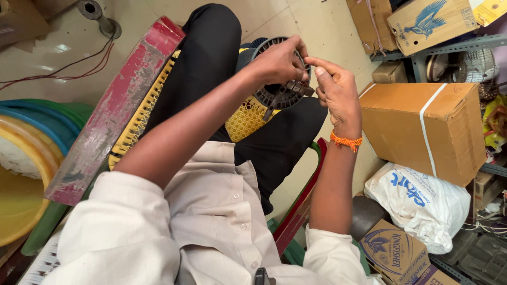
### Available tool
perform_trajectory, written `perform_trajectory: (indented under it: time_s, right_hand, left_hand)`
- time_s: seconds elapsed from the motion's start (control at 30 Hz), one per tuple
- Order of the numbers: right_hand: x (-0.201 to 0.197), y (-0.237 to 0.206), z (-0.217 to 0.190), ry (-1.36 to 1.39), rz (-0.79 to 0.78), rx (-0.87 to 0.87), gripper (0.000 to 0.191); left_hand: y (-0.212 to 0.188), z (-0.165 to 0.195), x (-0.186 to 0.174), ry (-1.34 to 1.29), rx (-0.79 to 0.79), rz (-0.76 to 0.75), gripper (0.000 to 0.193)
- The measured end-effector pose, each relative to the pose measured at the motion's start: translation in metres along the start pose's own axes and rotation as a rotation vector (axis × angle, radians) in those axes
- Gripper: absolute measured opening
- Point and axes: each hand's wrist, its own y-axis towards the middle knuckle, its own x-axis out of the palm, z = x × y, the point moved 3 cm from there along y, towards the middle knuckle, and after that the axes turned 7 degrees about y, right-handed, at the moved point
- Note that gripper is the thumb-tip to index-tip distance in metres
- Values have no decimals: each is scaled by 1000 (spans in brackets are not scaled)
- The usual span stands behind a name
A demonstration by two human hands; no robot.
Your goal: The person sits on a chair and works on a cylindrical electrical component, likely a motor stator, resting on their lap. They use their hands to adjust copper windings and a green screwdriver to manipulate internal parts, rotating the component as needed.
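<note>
Head view, left to right: stacked plastic basins (31,158) in yellow, blue and green sit at my left, and a worn red board (113,113) with a yellow mesh panel (138,117) leans along my thigh, within reach. My left hand (277,63) has its fingers pinched together on the rim of the round black fan grille (277,95), which rests on my lap so it stays steady. A small dark part (298,87) sits at its edge between both hands. My right hand (338,92) has fingers loosely curled, thumb and forefinger nearly meeting by that part; I cannot tell if they grip it. A taped cardboard box (422,126) stands on the floor beyond.
</note>
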Motion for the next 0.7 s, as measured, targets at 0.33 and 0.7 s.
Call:
perform_trajectory:
  time_s: [0.33,0.7]
  right_hand:
    - [24,-55,-4,-325,152,-163,21]
    - [64,-76,-1,-533,322,-436,22]
  left_hand:
    - [-1,-9,-25,-51,380,-348,74]
    - [3,-17,-27,-110,394,-387,86]
